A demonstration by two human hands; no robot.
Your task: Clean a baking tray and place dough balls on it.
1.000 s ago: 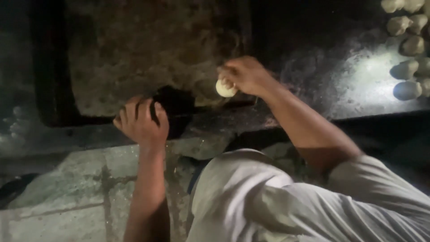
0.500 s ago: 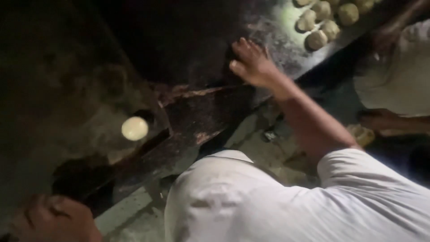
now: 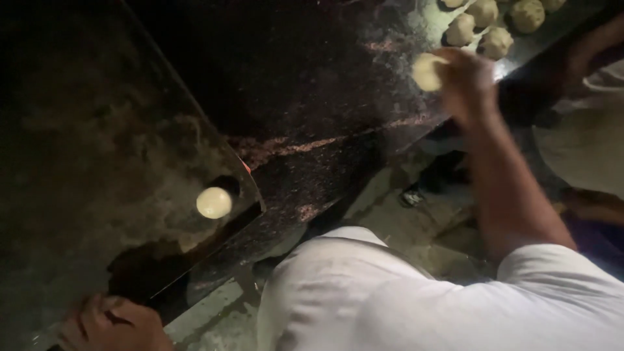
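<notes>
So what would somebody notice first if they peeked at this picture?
Probably the pale round dough ball lying alone near the corner of the big dark griddle plate on the left. Next, the right hand up top, holding another dough ball in its fingers, just below a cluster of dough balls on the dark speckled counter. The left hand rests at the plate's near edge.

The person wears a plain white short-sleeved cotton shirt that fills the lower right of the frame, softly creased over the chest. Its right sleeve ends above the elbow, leaving the forearm bare. Both hands, right and left, are bare, without gloves or rings.
</notes>
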